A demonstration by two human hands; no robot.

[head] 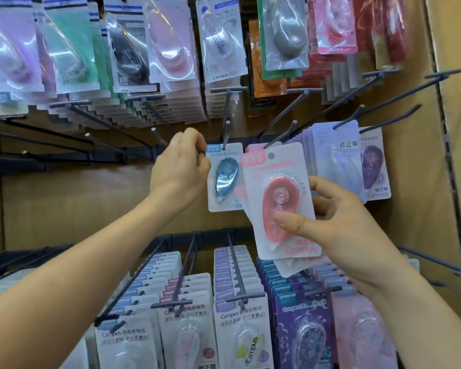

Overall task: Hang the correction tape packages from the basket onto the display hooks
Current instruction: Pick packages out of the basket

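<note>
- The left hand (180, 166) has its grip clenched in a pinch on the top left corner of a blue correction tape package (225, 177). The package hangs upright just right of the hand, its long axis vertical.
- A display hook (226, 134) meets the hang hole at the blue card's top. The card looks threaded, but I cannot tell how far along it sits.
- The pink correction tape packages (280, 201), a small stack, tilt slightly left at the top.
- The next prong (290, 129) ends just above and right of the stack's hang hole.
- The right hand (343, 219) grasps that stack, thumb on the front blister, and is the nearer hand to this prong.
</note>
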